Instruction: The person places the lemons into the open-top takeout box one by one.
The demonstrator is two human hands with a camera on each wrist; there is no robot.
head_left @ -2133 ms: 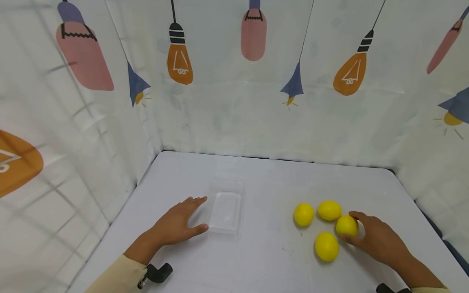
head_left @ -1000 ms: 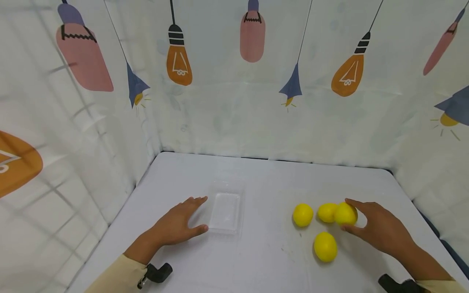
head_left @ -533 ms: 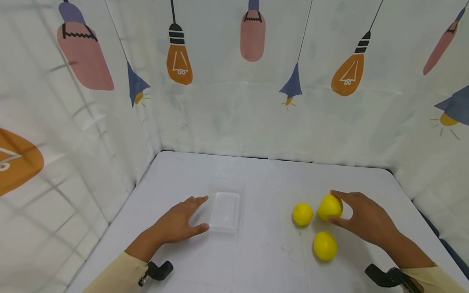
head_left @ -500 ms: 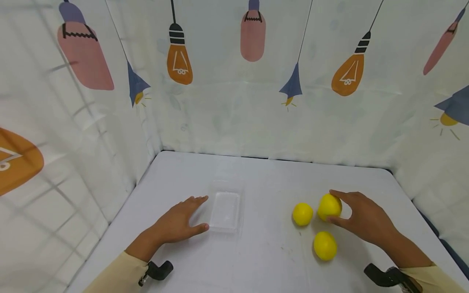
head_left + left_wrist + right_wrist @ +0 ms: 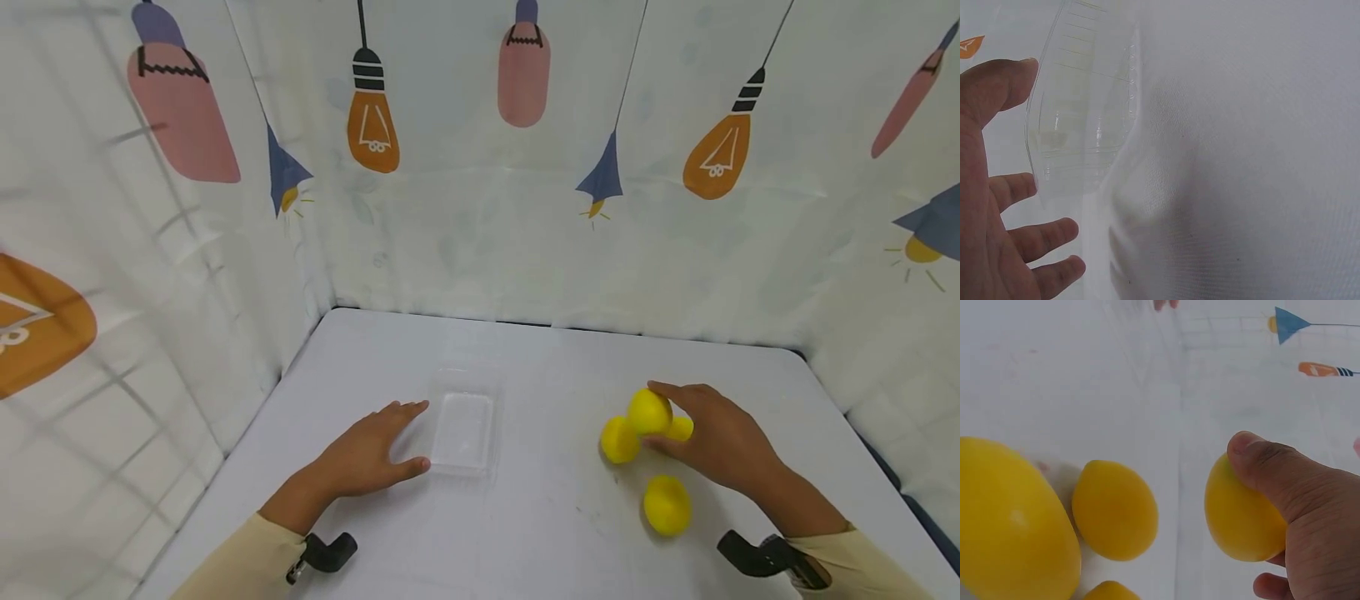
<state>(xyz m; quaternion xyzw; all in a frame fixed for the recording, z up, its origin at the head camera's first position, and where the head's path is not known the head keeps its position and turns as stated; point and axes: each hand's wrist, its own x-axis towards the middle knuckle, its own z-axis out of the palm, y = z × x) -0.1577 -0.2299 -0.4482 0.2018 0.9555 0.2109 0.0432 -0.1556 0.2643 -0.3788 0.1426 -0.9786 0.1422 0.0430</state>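
My right hand (image 5: 720, 437) pinches a yellow lemon (image 5: 649, 412) between thumb and fingers, raised over the other lemons. In the right wrist view the thumb lies across the top of this held lemon (image 5: 1241, 512). Below it are a lemon on the left (image 5: 619, 441), one partly hidden behind the hand (image 5: 680, 428), and a nearer one (image 5: 667, 505). My left hand (image 5: 363, 454) spreads its thumb and fingers at the left side of a clear plastic tray (image 5: 462, 432). In the left wrist view, fingertips are right at the rim of the tray (image 5: 1085, 106).
The white table (image 5: 540, 533) carries the tray left of centre and the lemons at right. A patterned cloth (image 5: 480, 242) hangs behind and along both sides. Black wrist mounts (image 5: 330, 553) sit at both sleeves.
My right hand has lifted one lemon off the table and carried it left, passing over the back lemon toward the leftmost one. The left hand and tray have stayed in place.
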